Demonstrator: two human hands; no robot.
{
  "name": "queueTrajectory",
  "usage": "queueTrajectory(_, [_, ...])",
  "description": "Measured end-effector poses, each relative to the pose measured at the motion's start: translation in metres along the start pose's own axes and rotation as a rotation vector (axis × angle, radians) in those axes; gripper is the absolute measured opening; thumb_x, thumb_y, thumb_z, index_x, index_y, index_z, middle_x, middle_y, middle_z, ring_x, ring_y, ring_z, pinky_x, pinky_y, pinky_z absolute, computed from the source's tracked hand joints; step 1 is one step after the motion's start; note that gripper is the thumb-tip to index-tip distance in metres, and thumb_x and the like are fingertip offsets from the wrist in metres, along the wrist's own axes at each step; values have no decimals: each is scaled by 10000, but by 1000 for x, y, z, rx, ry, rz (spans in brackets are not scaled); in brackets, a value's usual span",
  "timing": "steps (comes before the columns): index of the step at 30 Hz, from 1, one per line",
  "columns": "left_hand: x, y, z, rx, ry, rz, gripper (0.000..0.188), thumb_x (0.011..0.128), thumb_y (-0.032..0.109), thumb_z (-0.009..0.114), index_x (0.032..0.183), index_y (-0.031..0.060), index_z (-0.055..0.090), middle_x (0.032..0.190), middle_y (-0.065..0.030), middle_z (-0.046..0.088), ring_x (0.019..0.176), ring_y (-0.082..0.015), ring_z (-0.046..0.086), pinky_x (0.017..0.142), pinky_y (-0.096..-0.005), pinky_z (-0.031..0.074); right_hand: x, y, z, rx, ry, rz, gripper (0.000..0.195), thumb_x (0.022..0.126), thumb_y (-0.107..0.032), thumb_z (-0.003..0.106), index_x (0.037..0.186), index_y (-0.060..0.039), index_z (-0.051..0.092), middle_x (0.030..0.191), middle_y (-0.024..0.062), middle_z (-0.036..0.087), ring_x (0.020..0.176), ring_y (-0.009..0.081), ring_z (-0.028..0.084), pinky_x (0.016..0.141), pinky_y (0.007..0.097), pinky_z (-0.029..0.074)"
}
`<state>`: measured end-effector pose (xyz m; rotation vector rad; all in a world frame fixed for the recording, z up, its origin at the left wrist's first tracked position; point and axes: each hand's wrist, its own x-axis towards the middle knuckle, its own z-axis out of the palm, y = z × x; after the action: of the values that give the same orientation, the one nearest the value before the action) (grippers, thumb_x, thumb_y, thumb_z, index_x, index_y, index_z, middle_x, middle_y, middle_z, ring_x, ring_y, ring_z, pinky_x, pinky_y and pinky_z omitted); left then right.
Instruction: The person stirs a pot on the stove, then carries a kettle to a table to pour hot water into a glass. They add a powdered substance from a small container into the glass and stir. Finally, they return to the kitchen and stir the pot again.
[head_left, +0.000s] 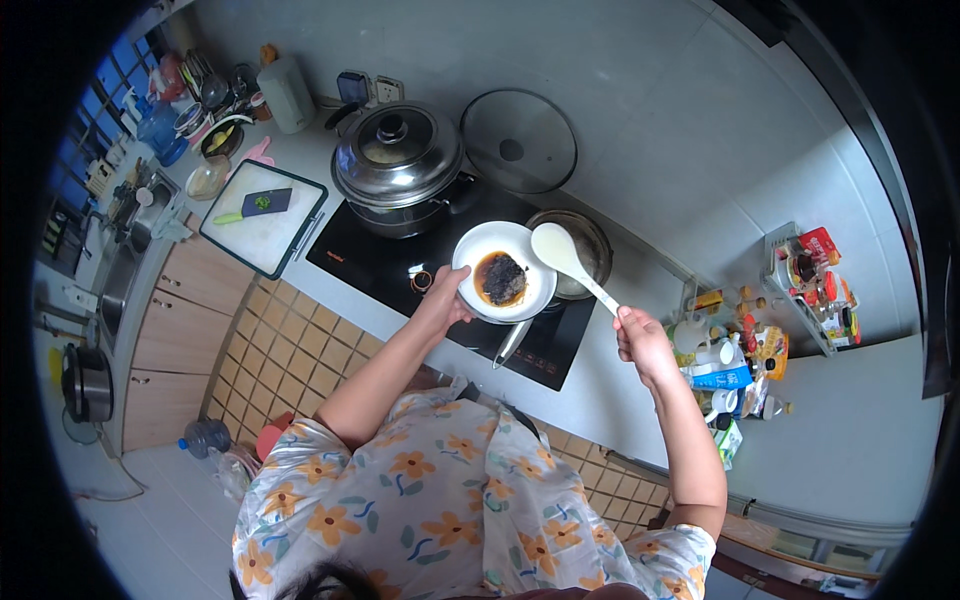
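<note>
My left hand (446, 298) grips the rim of a white bowl (541, 289), which holds dark liquid with a black, partly greyish seasoning heap (501, 279). In my right hand (643, 341) is the handle of a white ladle (556, 246); its head is at the bowl's right rim, over a metal pan (592, 238). Whether ladle and bowl touch, I cannot tell. The pan's contents are partly hidden, and a metal handle (513, 343) shows below the bowl. Left of the pan, a lidded steel pot (397, 161) stands on the black cooktop (360, 259).
A glass lid (517, 142) leans against the wall. On the left counter lies a cutting board (262, 247) with a knife (266, 202) and chopped greens. Bottles and packets (731, 360) crowd the right counter, below a wall rack (799, 300). A sink (124, 277) is at far left.
</note>
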<state>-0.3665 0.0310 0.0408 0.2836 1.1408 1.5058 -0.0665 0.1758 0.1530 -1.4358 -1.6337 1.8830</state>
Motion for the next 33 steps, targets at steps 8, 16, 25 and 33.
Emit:
queueTrajectory(8, [0,13,10,26,-21,8,414,985,423,533,1189,90,397,923,-91,614,666,-116,611,529,-231,476,-22,-8,36,-818,230,-497,301,1001,-268,569,810,-36,566,701,182,582,671,382,616,597,432,486])
queueTrajectory(16, [-1,14,6,-7,-10,18,387,986,405,541,1192,104,411,910,-79,615,656,-120,607,523,-241,474,-35,-11,41,-1128,315,-836,227,962,-218,606,840,-39,540,729,153,590,652,363,617,603,466,499])
queueTrajectory(25, [-2,6,-9,-38,3,-4,384,987,390,544,1215,110,414,908,-69,611,647,-125,607,522,-248,481,-6,12,-3,225,-8,-6,296,1054,-335,488,892,-98,564,604,-69,381,500,64,344,463,222,327])
queueTrajectory(33, [-10,3,-23,-80,24,12,460,982,407,557,1275,94,391,929,-76,619,648,-144,619,503,-266,507,94,88,-44,-395,339,-160,395,1015,-373,528,791,-64,629,657,44,574,600,177,529,588,348,434])
